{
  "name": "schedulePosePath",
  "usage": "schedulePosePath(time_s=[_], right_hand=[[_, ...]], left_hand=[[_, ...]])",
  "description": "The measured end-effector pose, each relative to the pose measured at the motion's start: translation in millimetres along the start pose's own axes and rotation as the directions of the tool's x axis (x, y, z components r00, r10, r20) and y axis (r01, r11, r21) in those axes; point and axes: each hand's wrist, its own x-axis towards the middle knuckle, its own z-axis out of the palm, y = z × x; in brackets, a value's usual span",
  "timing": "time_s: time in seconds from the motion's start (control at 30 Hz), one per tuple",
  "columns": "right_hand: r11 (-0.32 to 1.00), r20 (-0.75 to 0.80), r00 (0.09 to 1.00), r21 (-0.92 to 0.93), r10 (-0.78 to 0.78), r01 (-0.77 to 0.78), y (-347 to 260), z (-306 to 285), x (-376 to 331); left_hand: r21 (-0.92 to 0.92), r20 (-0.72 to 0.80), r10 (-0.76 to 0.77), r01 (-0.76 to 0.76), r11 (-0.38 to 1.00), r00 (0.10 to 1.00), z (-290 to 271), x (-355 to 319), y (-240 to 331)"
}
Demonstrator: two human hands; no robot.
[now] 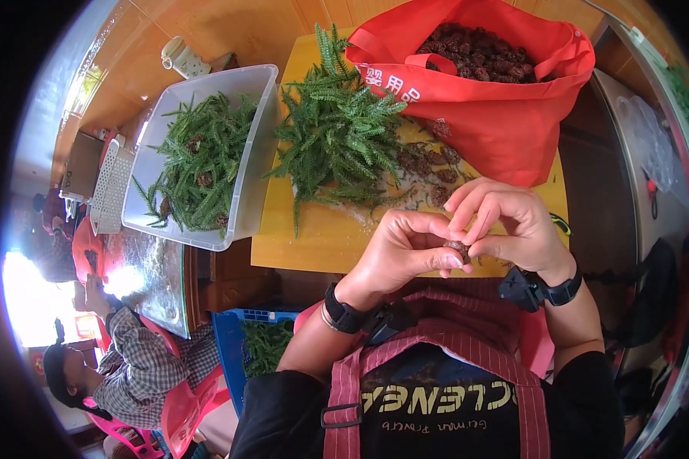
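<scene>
My left hand [402, 249] and my right hand [505, 222] meet close to my chest, both pinching one small brown pine cone [458, 249] between the fingertips. Just beyond them, several more pine cones [429, 164] lie loose on the yellow tabletop [314, 237]. A pile of green fir sprigs [337, 130] lies on the table left of those cones. A red fabric bag [497, 115] full of brown cones stands at the back right. Both wrists wear black bands.
A clear plastic tub [249, 191] with green sprigs and a few cones sits to the left. A blue crate [233, 336] of greenery is below it. Another person in a checked shirt [142, 367] sits at the lower left on a pink chair.
</scene>
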Motion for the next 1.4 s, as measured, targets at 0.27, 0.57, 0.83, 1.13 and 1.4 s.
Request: schedulePosePath(time_s=[0.27,0.57,0.83,1.13,1.4], right_hand=[[0.957,-0.113,0.990,-0.286,-0.083,0.048,-9,6,-4],[0.988,-0.242,0.970,-0.156,-0.023,-0.016,-7,13,-16],[0.981,-0.217,0.960,-0.123,-0.177,0.153,-2,12,-12],[0.901,-0.181,0.947,-0.395,-0.265,0.177,-11,13,-9],[0.730,-0.140,0.929,-0.662,-0.344,0.171,-16,18,-5]], left_hand=[[0.090,-0.053,0.106,-0.101,0.991,0.993,5,0,3],[-0.032,-0.065,0.149,-0.152,0.988,0.987,7,2,-5],[-0.162,0.003,0.130,-0.128,0.978,0.991,5,2,-11],[-0.011,-0.029,0.179,-0.179,0.984,0.984,9,1,1],[0.349,-0.069,0.319,-0.277,0.895,0.945,10,1,0]])
